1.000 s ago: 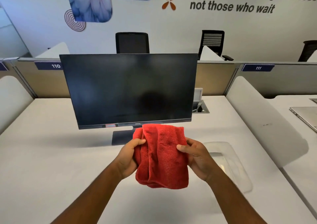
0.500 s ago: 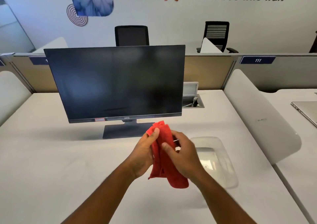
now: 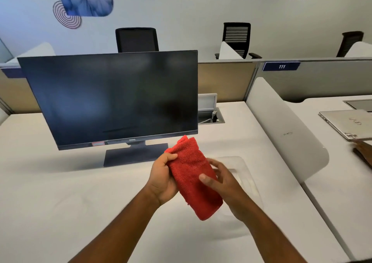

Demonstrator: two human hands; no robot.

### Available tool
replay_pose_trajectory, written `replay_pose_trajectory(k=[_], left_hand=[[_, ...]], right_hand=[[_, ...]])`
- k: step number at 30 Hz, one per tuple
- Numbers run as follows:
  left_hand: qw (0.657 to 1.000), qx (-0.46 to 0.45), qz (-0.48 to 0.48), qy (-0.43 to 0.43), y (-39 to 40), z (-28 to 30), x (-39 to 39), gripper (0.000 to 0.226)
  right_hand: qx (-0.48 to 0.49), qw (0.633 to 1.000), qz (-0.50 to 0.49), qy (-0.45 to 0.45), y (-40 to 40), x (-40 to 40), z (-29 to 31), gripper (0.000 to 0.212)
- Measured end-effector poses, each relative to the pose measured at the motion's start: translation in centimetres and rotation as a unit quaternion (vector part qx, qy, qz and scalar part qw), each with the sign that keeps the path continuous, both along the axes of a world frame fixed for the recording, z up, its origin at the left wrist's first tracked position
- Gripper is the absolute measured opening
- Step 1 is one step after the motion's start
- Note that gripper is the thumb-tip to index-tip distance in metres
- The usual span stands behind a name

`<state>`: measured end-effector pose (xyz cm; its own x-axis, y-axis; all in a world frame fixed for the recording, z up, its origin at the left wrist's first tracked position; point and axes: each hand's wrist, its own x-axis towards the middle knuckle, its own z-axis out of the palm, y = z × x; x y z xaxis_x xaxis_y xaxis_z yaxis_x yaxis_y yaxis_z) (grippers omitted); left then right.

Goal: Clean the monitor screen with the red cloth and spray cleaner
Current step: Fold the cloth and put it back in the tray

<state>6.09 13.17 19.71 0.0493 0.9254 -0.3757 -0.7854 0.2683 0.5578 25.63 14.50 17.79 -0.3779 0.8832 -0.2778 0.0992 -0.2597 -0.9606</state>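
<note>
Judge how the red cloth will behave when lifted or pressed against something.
The red cloth is probably floppy: it hangs folded and sagging below the left hand. Likely light, since the fingers hold it loosely. Its towel-like nap suggests it won't slip easily.

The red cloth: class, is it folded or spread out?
Folded. The red cloth forms a compact layered bundle, gripped by the left hand, with the right hand against it.

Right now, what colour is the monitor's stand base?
Dark grey, nearly black, matching the monitor; the stand base shows clearly in the head view.
</note>
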Motion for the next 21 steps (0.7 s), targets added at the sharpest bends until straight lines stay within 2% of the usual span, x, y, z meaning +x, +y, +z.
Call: replay_pose_trajectory(k=[1,3,6,8,12,15,18,21], left_hand=[[1.000,0.001,-0.002,0.000,0.3,-0.1,0.5,0.047],[0.999,-0.020,-0.008,0.030,1.1,-0.3,1.6,0.036],[0.992,-0.074,0.000,0.103,2.6,-0.9,3.3,0.028],[0.983,-0.073,-0.023,0.166,3.5,-1.4,4.8,0.025],[0.936,-0.070,-0.080,0.336,4.4,-2.2,7.2,0.035],[0.894,-0.085,-0.089,0.431,4.1,-3.2,7.9,0.046],[0.859,-0.090,-0.097,0.494,2.9,-4.6,8.5,0.035],[0.839,-0.077,-0.136,0.521,1.6,-6.1,9.2,0.032]], right_hand=[[-0.033,0.998,0.027,0.036,-0.1,0.6,-0.5,0.084],[-0.037,0.998,0.027,0.048,-0.5,1.7,-1.3,0.089],[-0.031,0.998,-0.019,0.043,-0.9,3.2,-2.1,0.079],[-0.028,0.998,-0.037,0.039,-1.0,4.8,-2.5,0.071],[-0.032,0.994,-0.099,0.036,-0.5,8.1,-3.0,0.067],[-0.050,0.988,-0.141,0.036,0.7,9.9,-3.4,0.067],[-0.070,0.988,-0.135,0.010,2.2,10.6,-4.3,0.064],[-0.097,0.990,-0.095,-0.037,3.4,10.0,-6.0,0.055]])
